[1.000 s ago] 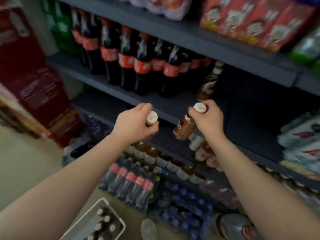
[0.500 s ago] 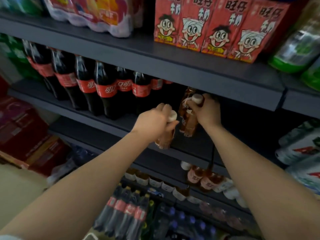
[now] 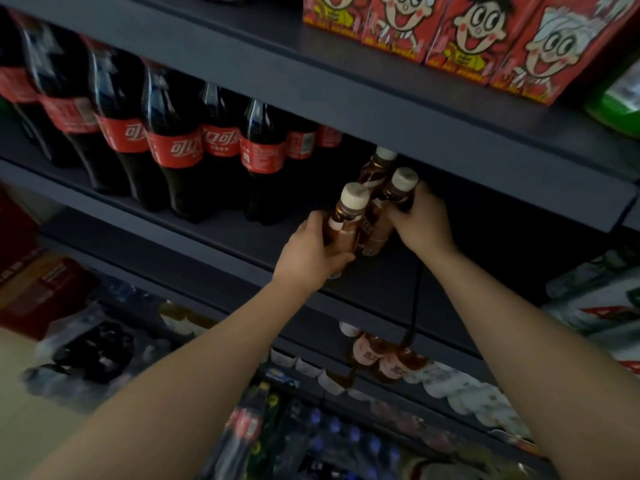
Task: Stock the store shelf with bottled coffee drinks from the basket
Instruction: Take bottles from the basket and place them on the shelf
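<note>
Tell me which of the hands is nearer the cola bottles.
Left. The left hand grips a coffee bottle just right of the cola bottles; the right hand is farther right.

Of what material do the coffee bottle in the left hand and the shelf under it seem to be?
Coffee bottle: likely clear plastic, glossy, brown drink showing through, matte off-white cap. Shelf: probably painted metal, dark grey matte, with a thin straight front edge.

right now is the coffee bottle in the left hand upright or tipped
Roughly upright: the coffee bottle has its white cap on top, with the left hand gripping its lower body. Whether its base touches the shelf is hidden.
</note>
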Available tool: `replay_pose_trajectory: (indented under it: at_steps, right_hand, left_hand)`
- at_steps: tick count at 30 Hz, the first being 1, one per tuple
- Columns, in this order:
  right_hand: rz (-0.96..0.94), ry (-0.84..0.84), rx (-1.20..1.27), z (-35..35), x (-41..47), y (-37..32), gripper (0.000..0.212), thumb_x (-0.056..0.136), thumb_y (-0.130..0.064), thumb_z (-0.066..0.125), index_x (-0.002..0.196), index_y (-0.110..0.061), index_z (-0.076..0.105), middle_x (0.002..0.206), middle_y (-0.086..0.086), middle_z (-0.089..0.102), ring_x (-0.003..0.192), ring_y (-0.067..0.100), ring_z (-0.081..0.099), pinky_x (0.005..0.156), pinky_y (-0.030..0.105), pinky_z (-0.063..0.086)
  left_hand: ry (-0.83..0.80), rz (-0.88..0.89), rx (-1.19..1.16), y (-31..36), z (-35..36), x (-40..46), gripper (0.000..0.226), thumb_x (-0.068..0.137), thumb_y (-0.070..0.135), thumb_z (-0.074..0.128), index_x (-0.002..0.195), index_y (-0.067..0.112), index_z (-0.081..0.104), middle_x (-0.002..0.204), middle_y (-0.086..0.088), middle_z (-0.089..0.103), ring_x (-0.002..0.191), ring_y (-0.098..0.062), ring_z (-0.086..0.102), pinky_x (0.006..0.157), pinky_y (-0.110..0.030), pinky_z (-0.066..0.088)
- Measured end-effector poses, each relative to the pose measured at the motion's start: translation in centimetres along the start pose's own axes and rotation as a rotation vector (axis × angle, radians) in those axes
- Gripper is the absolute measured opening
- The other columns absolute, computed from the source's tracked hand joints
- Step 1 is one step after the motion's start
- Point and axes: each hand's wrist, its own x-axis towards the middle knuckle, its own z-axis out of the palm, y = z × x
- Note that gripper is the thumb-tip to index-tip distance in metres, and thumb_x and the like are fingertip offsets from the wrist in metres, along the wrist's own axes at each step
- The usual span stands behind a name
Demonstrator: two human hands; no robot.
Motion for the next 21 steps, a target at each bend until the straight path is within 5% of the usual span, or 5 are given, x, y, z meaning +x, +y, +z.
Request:
replay_pose_trajectory:
  at_steps: [5,12,21]
  right_hand:
    - [0.07,0.145,-0.04,-0.2,1.3,2.5,0.05,0.084,-0.027,0.063,0.127,-0.007,0.046,0.129,0.014,0.057,0.12,0.028,0.054,0.099,0.039,0.046]
    - [0.083,0.279,0.035,1.3,5.4,4.5,0.028,0.09,-0.028,0.054,0.113,-0.014,0.05,0.119,0.009,0.061,0.109,0.023,0.058,0.092,0.033,0.046]
    - [0.063,0.272,0.207,2.5,7.7,5.1,0.028,0.089,-0.029,0.053,0.113,-0.015,0.052,0.113,0.008,0.063,0.105,0.023,0.06,0.092,0.039,0.05]
  left_hand:
    - [0.048,0.062,-0.101,-0.7,2.4,0.7,0.069,0.072,0.037,0.074,0.126,0.012,0.04,0.125,-0.01,0.054,0.111,-0.023,0.054,0.084,-0.027,0.044]
    - [0.124,0.131,-0.13,-0.5,5.2,2.3,0.066,0.077,0.038,0.068,0.13,0.015,0.037,0.131,-0.008,0.049,0.117,-0.024,0.051,0.089,-0.036,0.046]
    - [0.237,0.112,-0.063,-0.3,5.8,4.4,0.064,0.081,0.038,0.065,0.134,0.016,0.036,0.126,-0.009,0.053,0.11,-0.024,0.055,0.083,-0.037,0.051]
